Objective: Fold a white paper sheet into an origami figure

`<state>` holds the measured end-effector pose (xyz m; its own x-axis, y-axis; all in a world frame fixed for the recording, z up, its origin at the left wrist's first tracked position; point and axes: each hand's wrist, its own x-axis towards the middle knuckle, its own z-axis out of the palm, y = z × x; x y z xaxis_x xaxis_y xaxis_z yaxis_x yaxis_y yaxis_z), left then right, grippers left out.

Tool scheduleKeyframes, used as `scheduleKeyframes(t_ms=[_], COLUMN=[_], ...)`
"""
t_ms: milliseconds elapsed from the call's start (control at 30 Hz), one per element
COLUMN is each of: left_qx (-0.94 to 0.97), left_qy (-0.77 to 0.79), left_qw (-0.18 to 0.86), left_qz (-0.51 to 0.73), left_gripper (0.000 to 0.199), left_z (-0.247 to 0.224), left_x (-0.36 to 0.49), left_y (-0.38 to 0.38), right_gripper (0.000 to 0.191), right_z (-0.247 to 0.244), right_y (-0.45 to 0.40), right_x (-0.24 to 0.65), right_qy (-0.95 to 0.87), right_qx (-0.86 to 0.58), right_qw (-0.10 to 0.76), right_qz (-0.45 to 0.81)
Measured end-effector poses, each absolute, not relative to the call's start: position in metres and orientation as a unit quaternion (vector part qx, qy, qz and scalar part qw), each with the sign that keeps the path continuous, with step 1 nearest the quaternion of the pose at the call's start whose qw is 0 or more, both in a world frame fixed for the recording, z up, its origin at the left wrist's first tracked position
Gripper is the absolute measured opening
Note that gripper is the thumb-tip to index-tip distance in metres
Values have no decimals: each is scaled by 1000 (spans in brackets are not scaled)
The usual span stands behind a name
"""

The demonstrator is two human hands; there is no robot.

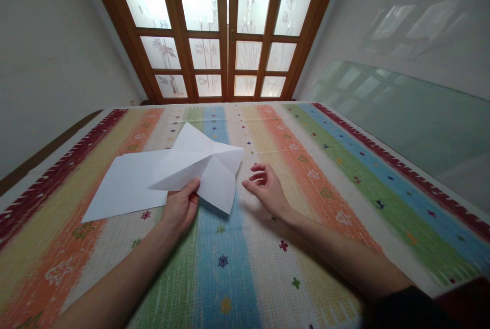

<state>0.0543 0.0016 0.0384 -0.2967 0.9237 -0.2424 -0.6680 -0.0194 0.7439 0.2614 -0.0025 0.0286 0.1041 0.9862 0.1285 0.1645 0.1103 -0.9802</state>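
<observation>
A white sheet of paper [218,181] with several creases is partly folded, its corners spread out like a star. My left hand [184,204] pinches its near edge between thumb and fingers, with the fingers hidden beneath the paper. To the right of the folded paper, my right hand [266,188] hovers apart from it, fingers loosely curled and thumb apart from them, nothing between them. Flat white paper [126,181], seemingly more than one sheet, lies on the left, its right part covered by the folded paper.
A striped tablecloth [237,262] with small printed figures covers the table. Beyond its far edge stand wooden doors [227,38] with frosted panes. A glass-like panel [401,124] leans along the right wall, and a pale wall [49,48] rises on the left.
</observation>
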Motion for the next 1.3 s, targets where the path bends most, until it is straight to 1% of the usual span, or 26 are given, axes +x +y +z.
scheduleKeyframes(t_ms=[100, 200, 367, 600, 667, 733, 800, 933, 1133, 1300], left_qx=[158, 157, 157, 189, 202, 208, 196, 143, 123, 136], left_qy=[402, 394, 385, 383, 383, 384, 388, 382, 376, 386], left_qw=[582, 597, 625, 638, 644, 642, 630, 616, 611, 611], left_qz=[689, 681, 661, 641, 631, 630, 643, 674, 685, 678], left_gripper=[54, 54, 52, 51, 50, 49, 43, 12, 19, 18], left_z=[40, 40, 37, 28, 27, 28, 32, 41, 42, 37], left_x=[57, 61, 64, 63, 62, 61, 59, 52, 43, 41], left_y=[-2, -6, -9, -12, -13, -13, -11, 0, 11, 13], right_gripper=[51, 52, 68, 82, 80, 74, 70, 64, 57, 56], right_z=[24, 22, 22, 20, 20, 20, 21, 24, 26, 21], right_y=[-10, -17, -17, -15, -15, -14, -11, -1, 8, 9], right_x=[252, 246, 245, 245, 244, 245, 247, 256, 264, 266], right_qy=[-495, -465, -422, -429, -435, -436, -433, -430, -437, -455], right_qx=[-482, -432, -432, -411, -406, -414, -424, -425, -407, -385], right_qw=[487, 485, 508, 514, 514, 519, 530, 549, 564, 560], right_qz=[534, 601, 613, 618, 618, 608, 593, 577, 571, 576])
